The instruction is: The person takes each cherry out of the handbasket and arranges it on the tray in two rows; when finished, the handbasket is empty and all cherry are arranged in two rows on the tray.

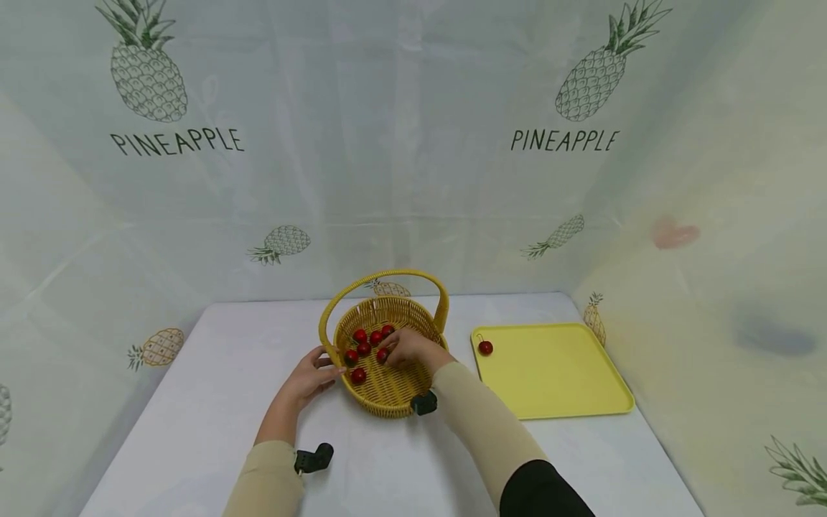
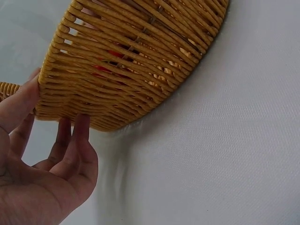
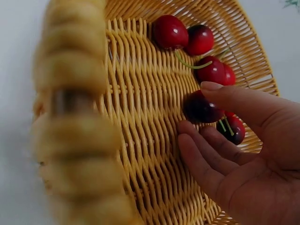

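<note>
A round yellow wicker basket (image 1: 388,411) with a tall handle (image 1: 388,273) stands on the table, with several dark red cherries (image 1: 358,375) inside. At its left side my left hand (image 1: 306,382) holds the basket; in the left wrist view, the thumb lies at the rim and bent fingertips meet the woven wall (image 2: 126,70). My right hand (image 1: 410,348) reaches inside. Its thumb and fingers pinch one cherry (image 3: 201,107), as the right wrist view shows. More cherries (image 3: 171,33), some with green stems, lie around that one.
Right of the basket lies a yellow rectangular tray (image 1: 555,373) with a single stemmed cherry (image 1: 485,347) near its back left corner. A white cloth covers the table (image 1: 258,323). Behind hangs a pale curtain (image 1: 388,143) printed with pineapples.
</note>
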`<state>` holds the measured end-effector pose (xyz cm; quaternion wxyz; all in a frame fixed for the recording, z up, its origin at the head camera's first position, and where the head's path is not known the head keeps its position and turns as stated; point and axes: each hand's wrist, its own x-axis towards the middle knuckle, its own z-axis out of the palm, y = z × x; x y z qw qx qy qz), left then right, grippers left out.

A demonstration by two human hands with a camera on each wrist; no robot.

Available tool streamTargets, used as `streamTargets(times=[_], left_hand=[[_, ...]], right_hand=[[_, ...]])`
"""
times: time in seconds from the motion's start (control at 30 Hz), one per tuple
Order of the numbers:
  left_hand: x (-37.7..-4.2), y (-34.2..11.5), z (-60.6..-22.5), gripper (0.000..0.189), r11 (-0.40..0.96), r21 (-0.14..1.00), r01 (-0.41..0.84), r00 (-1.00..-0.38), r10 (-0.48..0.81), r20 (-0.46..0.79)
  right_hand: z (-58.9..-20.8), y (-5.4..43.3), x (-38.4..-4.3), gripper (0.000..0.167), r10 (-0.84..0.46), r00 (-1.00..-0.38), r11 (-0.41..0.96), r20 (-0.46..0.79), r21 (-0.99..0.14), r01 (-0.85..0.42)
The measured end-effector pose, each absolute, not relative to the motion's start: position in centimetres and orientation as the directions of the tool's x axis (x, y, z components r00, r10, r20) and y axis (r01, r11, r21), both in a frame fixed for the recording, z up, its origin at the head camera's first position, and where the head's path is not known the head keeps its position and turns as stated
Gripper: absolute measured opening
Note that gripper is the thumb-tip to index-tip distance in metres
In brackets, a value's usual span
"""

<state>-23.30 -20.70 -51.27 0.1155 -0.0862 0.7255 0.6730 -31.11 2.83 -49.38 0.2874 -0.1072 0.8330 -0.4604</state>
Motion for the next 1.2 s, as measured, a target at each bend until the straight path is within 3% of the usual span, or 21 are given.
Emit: streamTargets(times=[0.27, 0.87, 1.2], left_hand=[[-23.5, -20.1, -51.4, 0.057, 0.066, 0.959, -0.276, -0.959, 0.048, -0.279], [-23.5, -21.3, -51.4, 0.056, 0.072, 0.955, -0.288, -0.954, 0.068, -0.292], [-23.5, -21.0, -51.4, 0.061, 0.079, 0.959, -0.274, -0.957, 0.073, -0.279]], right_hand=[[-49.1, 3.1, -31.2, 0.040, -0.430, -0.819, 0.593, -0.379, -0.803, 0.061], [-48.1, 4.5, -30.2, 0.030, -0.540, -0.764, 0.375, -0.353, -0.914, 0.157], [-46.5, 7.0, -29.0, 0.014, -0.612, -0.748, 0.384, -0.256, -0.924, 0.003]])
